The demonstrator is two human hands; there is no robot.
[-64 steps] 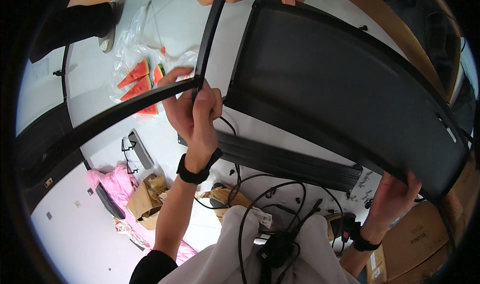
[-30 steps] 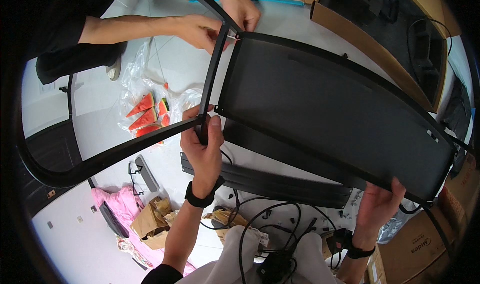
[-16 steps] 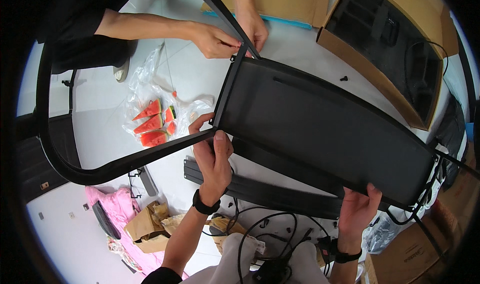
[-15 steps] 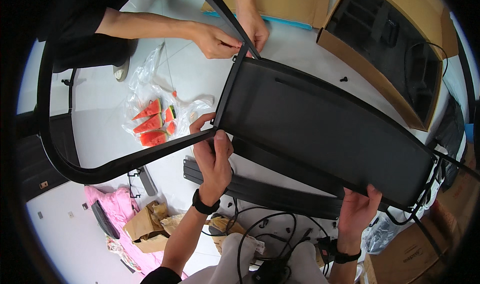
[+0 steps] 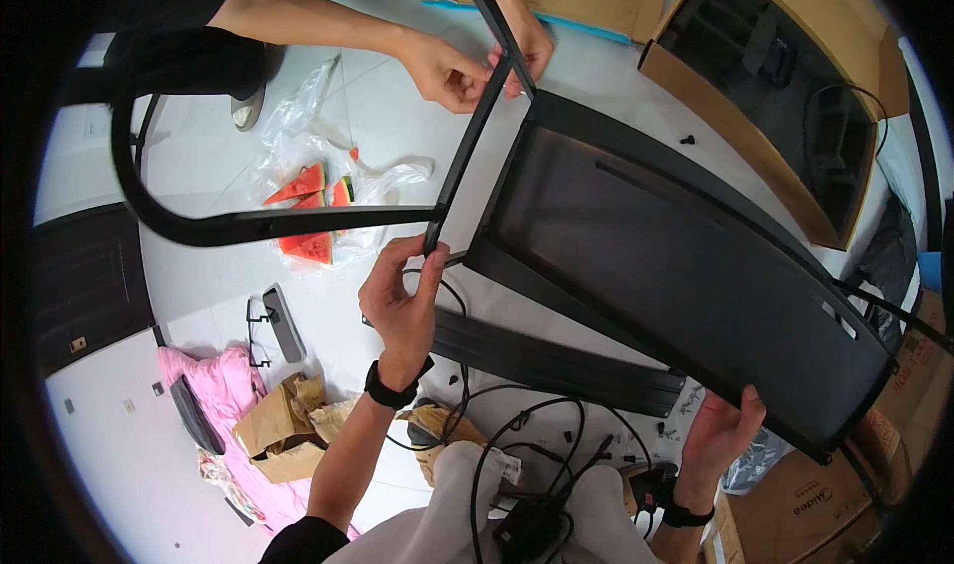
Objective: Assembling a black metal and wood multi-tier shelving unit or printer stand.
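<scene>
A long black metal shelf panel [image 5: 676, 266] with a raised rim and a slot near one edge lies slantwise in front of me. My right hand [image 5: 720, 433] is closed on its near edge, thumb on top. To its left stands a black tubular frame [image 5: 298, 223] with a crossbar [image 5: 467, 152]. My left hand [image 5: 402, 301] pinches the crossbar's near end between thumb and fingers. A gap shows between crossbar and panel. At the crossbar's far end, another person's left [image 5: 527, 52] and right hands [image 5: 445, 72] work at the joint, where their fingertips hide the details.
Watermelon slices [image 5: 308, 246] lie on a plastic bag at left. Black slats [image 5: 556, 360], cables [image 5: 556, 405] and small screws are on the floor near my knees. An open carton [image 5: 750, 157] stands far right, a closed carton [image 5: 805, 504] near right.
The panel has shifted right, and a gap has opened between it and the crossbar. The frame has turned, its near tube now more level. Both my hands remain on their parts.
</scene>
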